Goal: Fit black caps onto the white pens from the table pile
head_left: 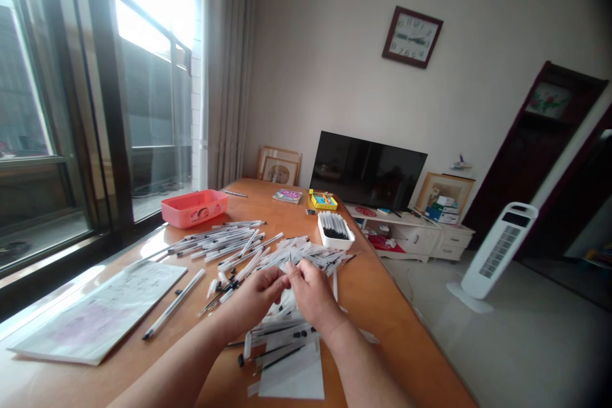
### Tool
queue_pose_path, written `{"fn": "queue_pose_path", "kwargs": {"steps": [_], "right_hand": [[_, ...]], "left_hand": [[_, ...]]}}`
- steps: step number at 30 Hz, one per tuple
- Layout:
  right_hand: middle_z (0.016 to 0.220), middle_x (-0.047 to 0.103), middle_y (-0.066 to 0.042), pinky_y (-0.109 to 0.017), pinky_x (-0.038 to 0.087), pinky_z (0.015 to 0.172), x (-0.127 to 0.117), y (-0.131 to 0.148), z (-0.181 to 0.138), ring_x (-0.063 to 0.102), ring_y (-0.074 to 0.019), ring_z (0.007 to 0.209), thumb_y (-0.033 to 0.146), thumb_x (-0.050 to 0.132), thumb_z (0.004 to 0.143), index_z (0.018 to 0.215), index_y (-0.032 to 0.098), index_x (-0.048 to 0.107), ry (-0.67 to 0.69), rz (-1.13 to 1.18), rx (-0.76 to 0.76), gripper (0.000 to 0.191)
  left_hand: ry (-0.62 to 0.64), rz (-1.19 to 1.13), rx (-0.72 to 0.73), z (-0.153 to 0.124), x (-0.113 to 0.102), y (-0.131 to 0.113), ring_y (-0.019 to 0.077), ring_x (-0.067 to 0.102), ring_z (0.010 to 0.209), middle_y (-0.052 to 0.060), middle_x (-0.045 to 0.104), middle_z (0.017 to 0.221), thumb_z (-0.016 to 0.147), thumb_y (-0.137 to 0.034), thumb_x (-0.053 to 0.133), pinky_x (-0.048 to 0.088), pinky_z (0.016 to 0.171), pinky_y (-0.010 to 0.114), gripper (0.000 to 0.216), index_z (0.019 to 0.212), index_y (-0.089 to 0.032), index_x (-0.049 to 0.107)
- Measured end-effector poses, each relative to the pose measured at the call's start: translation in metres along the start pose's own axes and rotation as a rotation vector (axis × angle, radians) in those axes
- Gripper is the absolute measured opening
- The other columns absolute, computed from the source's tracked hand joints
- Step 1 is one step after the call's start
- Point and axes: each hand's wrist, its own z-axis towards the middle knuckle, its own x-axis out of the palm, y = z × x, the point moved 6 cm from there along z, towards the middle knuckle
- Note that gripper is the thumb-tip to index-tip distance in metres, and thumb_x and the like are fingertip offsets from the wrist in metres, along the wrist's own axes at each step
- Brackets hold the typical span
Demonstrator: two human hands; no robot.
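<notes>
My left hand (264, 290) and my right hand (313, 290) meet above the middle of the wooden table, fingertips pinched together. Between them is a small pen part (290, 257); its thin dark tip pokes up, and the fingers cover the rest. Around and beyond the hands lies a heap of clear pen barrels (291, 248), mixed with assembled black pens (220, 242). Loose black and clear caps (233, 279) and thin dark refills (215, 301) are scattered left of my left hand. More pen parts (282, 335) lie under my wrists, partly over a white sheet (301, 376).
A white tub of pens (337, 242) stands beyond the heap, near the table's right edge. A red plastic basket (194, 220) is at the left by the window. A booklet (100, 312) and one pen (174, 305) lie front left; a yellow box (324, 201) sits farther back.
</notes>
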Motion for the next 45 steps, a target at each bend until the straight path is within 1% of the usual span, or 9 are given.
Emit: {"fn": "queue_pose_path", "kwargs": {"steps": [2, 5, 9, 20, 31, 37, 40, 42, 45], "right_hand": [[0.068, 0.067, -0.001, -0.027, 0.036, 0.060, 0.001, 0.000, 0.000, 0.057, -0.0172, 0.066, 0.053, 0.047, 0.100, 0.069, 0.023, 0.055, 0.027, -0.024, -0.005, 0.044], [0.063, 0.061, 0.001, -0.027, 0.033, 0.058, -0.003, 0.003, -0.001, 0.051, -0.0165, 0.062, 0.053, 0.045, 0.101, 0.066, 0.024, 0.048, -0.019, -0.050, -0.027, 0.045], [0.061, 0.053, 0.002, -0.028, 0.030, 0.057, -0.008, 0.007, -0.002, 0.045, -0.0162, 0.061, 0.048, 0.046, 0.100, 0.066, 0.024, 0.043, -0.089, -0.049, -0.062, 0.042], [0.059, 0.046, 0.003, -0.028, 0.028, 0.057, -0.007, 0.004, -0.001, 0.039, -0.0156, 0.060, 0.044, 0.048, 0.098, 0.065, 0.024, 0.039, -0.120, -0.050, -0.091, 0.040], [0.057, 0.045, 0.005, -0.027, 0.027, 0.055, -0.007, 0.006, -0.002, 0.037, -0.0136, 0.056, 0.044, 0.050, 0.098, 0.064, 0.023, 0.037, -0.119, -0.003, -0.100, 0.042], [0.057, 0.045, 0.006, -0.026, 0.028, 0.055, -0.010, 0.010, -0.002, 0.038, -0.0128, 0.056, 0.044, 0.052, 0.098, 0.064, 0.023, 0.040, -0.112, 0.029, -0.114, 0.041], [0.058, 0.045, 0.006, -0.026, 0.029, 0.055, -0.013, 0.009, -0.001, 0.039, -0.0127, 0.057, 0.046, 0.053, 0.097, 0.065, 0.023, 0.043, -0.115, 0.064, -0.114, 0.041], [0.058, 0.046, 0.005, -0.026, 0.031, 0.056, -0.014, 0.007, -0.001, 0.040, -0.0130, 0.058, 0.048, 0.054, 0.097, 0.066, 0.023, 0.043, -0.118, 0.110, -0.097, 0.041], [0.061, 0.049, 0.005, -0.025, 0.034, 0.057, -0.012, 0.004, 0.000, 0.043, -0.0138, 0.061, 0.052, 0.053, 0.098, 0.069, 0.023, 0.046, -0.105, 0.198, -0.062, 0.041]], "left_hand": [[0.005, 0.042, 0.043, 0.000, 0.001, -0.003, 0.0120, 0.041, 0.063, -0.004, 0.048, 0.068, 0.095, -0.061, 0.051, 0.034, 0.056, 0.023, 0.045, 0.085, -0.018, 0.058], [-0.002, 0.065, 0.111, -0.001, 0.001, -0.011, 0.0114, 0.037, 0.063, -0.005, 0.043, 0.067, 0.097, -0.058, 0.050, 0.032, 0.057, 0.023, 0.043, 0.082, -0.018, 0.057], [-0.040, 0.132, 0.204, -0.002, 0.000, -0.024, 0.0133, 0.043, 0.071, -0.002, 0.052, 0.073, 0.099, -0.051, 0.050, 0.038, 0.066, 0.024, 0.039, 0.084, -0.017, 0.063], [-0.062, 0.276, 0.242, -0.005, 0.002, -0.026, 0.0152, 0.053, 0.077, 0.001, 0.065, 0.082, 0.102, -0.047, 0.045, 0.041, 0.071, 0.024, 0.038, 0.096, -0.018, 0.069], [-0.139, 0.252, 0.289, -0.011, -0.002, -0.034, 0.0147, 0.053, 0.070, -0.001, 0.065, 0.072, 0.097, -0.048, 0.053, 0.045, 0.069, 0.022, 0.037, 0.090, -0.018, 0.073], [-0.151, 0.226, 0.297, -0.012, -0.001, -0.035, 0.0158, 0.056, 0.074, 0.001, 0.066, 0.077, 0.098, -0.047, 0.053, 0.045, 0.070, 0.024, 0.034, 0.091, -0.019, 0.070], [-0.145, 0.191, 0.269, -0.009, -0.001, -0.030, 0.0145, 0.052, 0.070, 0.000, 0.061, 0.077, 0.099, -0.046, 0.052, 0.042, 0.064, 0.024, 0.030, 0.098, -0.019, 0.064], [-0.142, 0.176, 0.245, -0.008, -0.001, -0.027, 0.0136, 0.047, 0.067, -0.002, 0.055, 0.075, 0.098, -0.045, 0.053, 0.039, 0.061, 0.024, 0.026, 0.095, -0.020, 0.059], [-0.147, 0.180, 0.242, -0.007, -0.001, -0.026, 0.0133, 0.044, 0.067, -0.003, 0.049, 0.074, 0.097, -0.042, 0.054, 0.037, 0.061, 0.025, 0.025, 0.085, -0.021, 0.053]]}}
